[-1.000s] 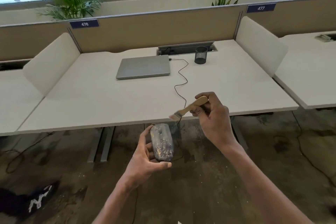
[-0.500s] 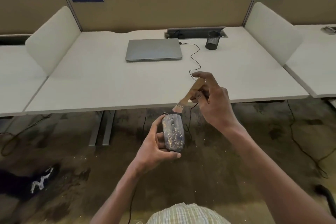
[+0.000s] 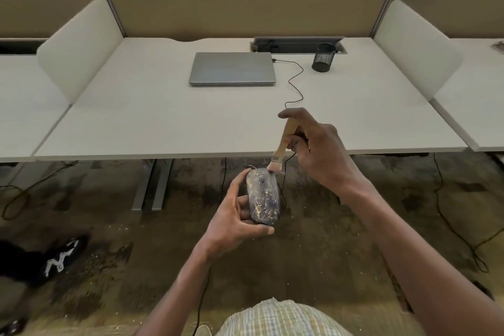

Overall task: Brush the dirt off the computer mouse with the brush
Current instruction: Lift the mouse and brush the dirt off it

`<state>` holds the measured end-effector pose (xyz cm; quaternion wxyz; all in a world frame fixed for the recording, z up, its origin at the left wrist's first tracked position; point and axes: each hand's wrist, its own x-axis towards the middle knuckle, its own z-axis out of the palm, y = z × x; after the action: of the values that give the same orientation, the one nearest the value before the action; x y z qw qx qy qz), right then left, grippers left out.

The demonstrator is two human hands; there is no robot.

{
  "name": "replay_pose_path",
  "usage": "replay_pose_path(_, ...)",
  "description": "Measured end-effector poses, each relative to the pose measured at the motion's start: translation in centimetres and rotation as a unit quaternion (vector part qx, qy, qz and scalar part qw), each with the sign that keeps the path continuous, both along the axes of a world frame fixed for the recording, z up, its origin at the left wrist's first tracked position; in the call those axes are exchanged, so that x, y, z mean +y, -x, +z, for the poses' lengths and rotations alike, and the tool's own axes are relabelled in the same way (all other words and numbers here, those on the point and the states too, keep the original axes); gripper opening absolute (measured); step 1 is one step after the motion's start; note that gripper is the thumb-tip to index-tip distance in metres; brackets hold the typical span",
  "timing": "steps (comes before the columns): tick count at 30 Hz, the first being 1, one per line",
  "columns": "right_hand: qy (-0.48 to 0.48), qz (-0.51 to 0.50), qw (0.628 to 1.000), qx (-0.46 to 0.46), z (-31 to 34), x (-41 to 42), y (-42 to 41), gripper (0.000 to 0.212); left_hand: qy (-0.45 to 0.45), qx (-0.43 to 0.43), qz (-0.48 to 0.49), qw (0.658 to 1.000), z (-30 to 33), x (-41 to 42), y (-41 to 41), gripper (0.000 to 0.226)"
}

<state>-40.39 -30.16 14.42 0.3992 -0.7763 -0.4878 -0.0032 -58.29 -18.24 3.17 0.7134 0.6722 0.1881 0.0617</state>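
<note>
Down in the head view, the left hand (image 3: 234,215) grips the computer mouse (image 3: 263,196) in the air above the floor (image 3: 109,226), in front of the surface (image 3: 163,117); its fingers curl under the body and the thumb lies along the near end. Pale dirt streaks the mouse's top. The right hand (image 3: 319,153) pinches the brush (image 3: 282,147) by its wooden handle, bristles touching the mouse's far end. On the surface lie a closed laptop (image 3: 231,68) and a mesh cup (image 3: 323,57).
</note>
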Motion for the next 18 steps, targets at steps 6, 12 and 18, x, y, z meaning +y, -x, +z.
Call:
replay_pose_path(6, -0.030, 0.010, 1.000, 0.003, 0.2, 0.9, 0.6, 0.045, -0.028, 0.006, 0.000, 1.000, 0.5, 0.7, 0.0, 0.124)
replay_pose_path(12, -0.009, -0.010, 1.000, 0.004, 0.1, 0.2, 0.5, 0.047, -0.023, -0.006, -0.001, 1.000, 0.4, 1.0, 0.7, 0.123)
replay_pose_path(18, -0.047, 0.005, 0.999, 0.008, 0.5, 0.8, 1.4, 0.043, -0.019, -0.014, 0.007, 1.000, 0.7, 0.7, 1.1, 0.119)
